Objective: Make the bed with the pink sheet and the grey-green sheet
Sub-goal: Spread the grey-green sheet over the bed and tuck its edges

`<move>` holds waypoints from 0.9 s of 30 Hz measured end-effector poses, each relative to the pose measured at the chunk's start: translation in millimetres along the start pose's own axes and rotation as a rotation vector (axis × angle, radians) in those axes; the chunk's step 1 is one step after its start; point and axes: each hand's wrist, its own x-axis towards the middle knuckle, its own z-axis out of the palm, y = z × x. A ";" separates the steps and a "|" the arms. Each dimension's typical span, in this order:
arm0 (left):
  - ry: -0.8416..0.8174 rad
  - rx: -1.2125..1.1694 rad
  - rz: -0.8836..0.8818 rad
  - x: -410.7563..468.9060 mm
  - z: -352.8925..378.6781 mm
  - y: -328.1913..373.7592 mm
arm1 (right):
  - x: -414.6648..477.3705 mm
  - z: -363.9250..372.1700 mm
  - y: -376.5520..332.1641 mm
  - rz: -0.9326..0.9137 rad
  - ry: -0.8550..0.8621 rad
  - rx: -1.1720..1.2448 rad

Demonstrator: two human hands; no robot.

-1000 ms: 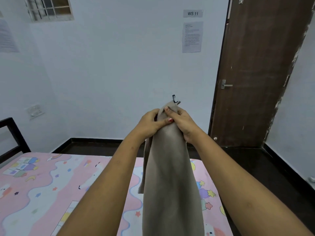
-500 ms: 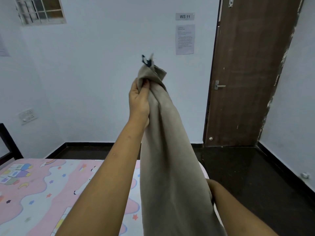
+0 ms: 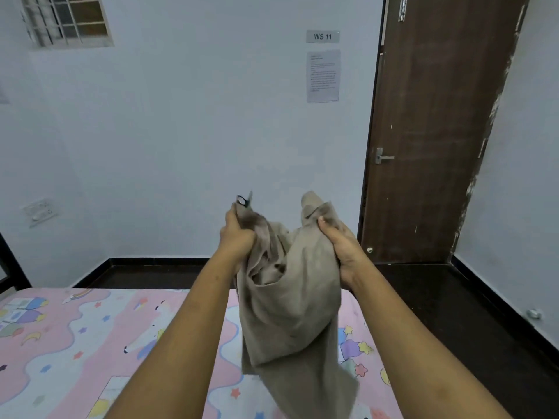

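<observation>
I see both of my arms reaching out in front of me above the bed. My left hand (image 3: 237, 234) is closed in a fist around one bunched corner of the grey-green sheet (image 3: 290, 313). A small dark loop (image 3: 243, 201) sticks up from the cloth just above that fist. My right hand (image 3: 338, 243) grips another bunched part of the same sheet, thumb on the near side and fingers curled round behind, with a peak of cloth standing above it. The two hands are near each other at about the same height, with a sagging fold of the sheet between them. The rest of the sheet hangs from both grips in loose folds. Its lower end runs out of the bottom of the view, so I cannot tell whether it touches the bed. Beneath it the pink sheet (image 3: 75, 343), printed with stars, a rainbow and cartoon animals, lies spread over the mattress. A dark bed frame (image 3: 9, 267) shows at the left edge. Ahead is a pale wall (image 3: 196, 131) with a barred window (image 3: 68, 18) at top left and a switch plate (image 3: 40, 211) lower down. A sign (image 3: 322, 36) on the wall reads WS 11, with a printed paper (image 3: 323, 75) under it. To the right stands a brown door (image 3: 438, 131) with a metal handle (image 3: 382, 157), and the floor (image 3: 438, 297) beyond the bed is dark.
</observation>
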 end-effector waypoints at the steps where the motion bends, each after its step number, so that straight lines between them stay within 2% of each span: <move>1: -0.057 0.045 -0.006 -6.1 3.9 -0.8 | -0.2 8.3 -2.4 -0.028 -0.016 -0.033; 3: -0.209 0.034 0.039 -23.1 12.3 5.8 | 1.6 20.3 -4.5 -0.095 -0.023 -0.094; 5: -0.382 -0.074 0.019 -38.4 17.7 16.6 | 4.5 27.5 -4.8 -0.161 -0.045 -0.151; 7: -0.479 -0.070 0.067 -39.8 21.1 13.5 | 4.6 32.9 -5.9 -0.208 -0.082 -0.196; 9: -0.432 0.021 0.165 -34.1 24.6 2.7 | 5.0 37.2 -4.9 -0.228 -0.104 -0.228; 13: -0.265 0.056 0.237 -34.1 33.5 -15.0 | 8.3 37.7 5.7 -0.281 -0.074 -0.364; 15: -0.209 -0.012 0.267 -38.8 37.5 -23.5 | 8.3 34.6 9.7 -0.271 -0.075 -0.383; 17: -0.156 -0.089 0.274 -38.9 39.8 -33.1 | 7.0 32.6 8.9 -0.326 -0.063 -0.500; 20: -0.128 -0.112 0.275 -37.3 41.3 -45.2 | 8.0 29.8 5.1 -0.510 -0.002 -0.870; 23: -0.103 -0.126 0.252 -36.0 41.8 -50.7 | 9.7 26.4 9.9 -0.550 0.015 -1.156; 27: -0.127 -0.071 0.330 -29.4 40.8 -41.9 | 11.9 29.1 13.1 -0.605 0.068 -1.139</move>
